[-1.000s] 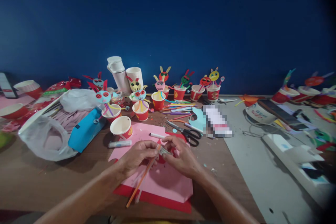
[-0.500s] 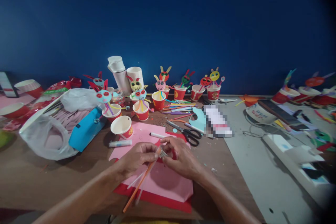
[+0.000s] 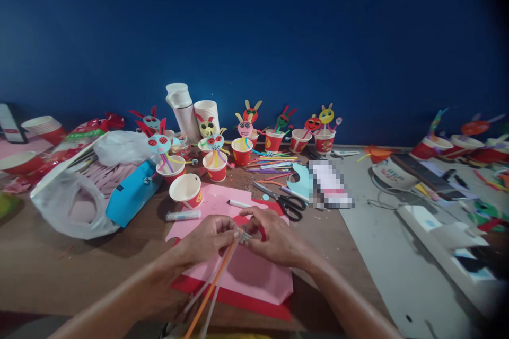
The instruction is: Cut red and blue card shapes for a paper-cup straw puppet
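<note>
Left hand clenches light, springy plastic straws near their tips; right hand pinches a shiny scrap there; they bend unless held close, above pink paper.

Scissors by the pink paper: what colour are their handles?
Black; the scissors show best in the head view.

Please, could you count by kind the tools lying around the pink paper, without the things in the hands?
Scissors: 1
Glue stick: 1
White marker: 1
Total: 3
</note>
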`<state>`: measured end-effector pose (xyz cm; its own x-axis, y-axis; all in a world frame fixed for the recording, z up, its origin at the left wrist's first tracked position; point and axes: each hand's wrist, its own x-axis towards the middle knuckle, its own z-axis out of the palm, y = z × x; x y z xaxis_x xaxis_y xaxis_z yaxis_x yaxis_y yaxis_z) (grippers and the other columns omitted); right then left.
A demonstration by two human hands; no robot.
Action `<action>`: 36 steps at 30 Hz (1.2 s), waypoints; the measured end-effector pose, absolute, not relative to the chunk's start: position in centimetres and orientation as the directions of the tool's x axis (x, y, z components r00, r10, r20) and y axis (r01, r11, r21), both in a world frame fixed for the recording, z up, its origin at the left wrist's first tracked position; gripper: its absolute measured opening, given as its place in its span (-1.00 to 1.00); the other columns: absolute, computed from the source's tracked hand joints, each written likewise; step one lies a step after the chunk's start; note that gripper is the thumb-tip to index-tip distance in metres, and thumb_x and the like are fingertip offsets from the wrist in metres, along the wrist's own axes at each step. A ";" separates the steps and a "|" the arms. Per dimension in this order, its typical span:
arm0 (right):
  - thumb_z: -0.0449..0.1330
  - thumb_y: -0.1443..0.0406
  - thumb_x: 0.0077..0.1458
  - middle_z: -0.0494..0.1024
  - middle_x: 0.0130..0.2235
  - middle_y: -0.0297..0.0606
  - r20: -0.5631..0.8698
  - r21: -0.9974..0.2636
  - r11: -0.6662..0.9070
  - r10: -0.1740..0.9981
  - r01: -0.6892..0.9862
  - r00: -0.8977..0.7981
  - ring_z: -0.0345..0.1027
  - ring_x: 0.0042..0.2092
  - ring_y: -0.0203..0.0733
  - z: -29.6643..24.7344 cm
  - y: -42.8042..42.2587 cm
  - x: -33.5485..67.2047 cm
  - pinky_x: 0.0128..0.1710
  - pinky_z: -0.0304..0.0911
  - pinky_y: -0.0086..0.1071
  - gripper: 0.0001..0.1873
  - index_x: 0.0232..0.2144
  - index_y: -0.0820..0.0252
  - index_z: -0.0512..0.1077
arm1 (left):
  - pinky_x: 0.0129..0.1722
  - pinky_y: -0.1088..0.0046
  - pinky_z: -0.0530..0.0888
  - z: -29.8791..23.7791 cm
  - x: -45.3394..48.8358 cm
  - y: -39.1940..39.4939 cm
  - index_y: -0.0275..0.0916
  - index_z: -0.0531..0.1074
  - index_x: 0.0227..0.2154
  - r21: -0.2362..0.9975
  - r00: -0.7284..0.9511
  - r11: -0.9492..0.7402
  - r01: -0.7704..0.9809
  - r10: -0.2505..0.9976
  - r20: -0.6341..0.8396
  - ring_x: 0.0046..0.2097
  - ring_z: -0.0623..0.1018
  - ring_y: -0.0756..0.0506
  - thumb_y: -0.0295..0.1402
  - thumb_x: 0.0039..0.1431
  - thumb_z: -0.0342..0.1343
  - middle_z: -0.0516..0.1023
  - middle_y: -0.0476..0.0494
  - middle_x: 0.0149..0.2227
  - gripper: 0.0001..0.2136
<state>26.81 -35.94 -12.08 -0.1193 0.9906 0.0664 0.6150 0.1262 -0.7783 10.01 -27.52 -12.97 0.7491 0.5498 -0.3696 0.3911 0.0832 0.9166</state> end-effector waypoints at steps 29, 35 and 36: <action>0.11 0.32 -0.04 0.47 -0.34 -0.33 0.015 -0.788 0.074 0.995 0.612 -0.102 0.33 -0.37 -0.29 -12.8 -30.3 27.5 -0.36 0.18 -0.43 -0.61 -0.09 0.13 0.24 | -0.58 0.54 0.37 -14.6 10.0 -25.0 -0.32 0.34 -0.47 0.922 0.627 0.379 0.084 0.699 -0.344 -0.58 0.38 0.06 -0.31 -0.10 0.15 0.35 0.03 -0.60 -0.82; 0.10 0.34 -0.04 0.48 -0.32 -0.32 0.005 -0.827 0.081 0.991 0.556 -0.136 0.34 -0.32 -0.28 -12.2 -29.8 27.2 -0.30 0.21 -0.39 -0.61 -0.08 0.15 0.25 | -0.55 0.50 0.40 -14.4 9.9 -25.4 -0.32 0.36 -0.48 0.928 0.607 0.371 -0.027 0.744 -0.279 -0.51 0.42 0.02 -0.30 -0.15 0.20 0.43 -0.06 -0.47 -0.79; 0.11 0.35 -0.04 0.48 -0.27 -0.30 0.025 -0.833 0.094 0.991 0.546 -0.134 0.34 -0.27 -0.26 -12.1 -29.7 27.2 -0.26 0.21 -0.38 -0.59 -0.08 0.15 0.25 | -0.54 0.48 0.41 -14.4 9.9 -25.4 -0.32 0.37 -0.46 0.919 0.617 0.392 -0.036 0.732 -0.289 -0.51 0.43 0.01 -0.29 -0.14 0.20 0.43 -0.07 -0.49 -0.79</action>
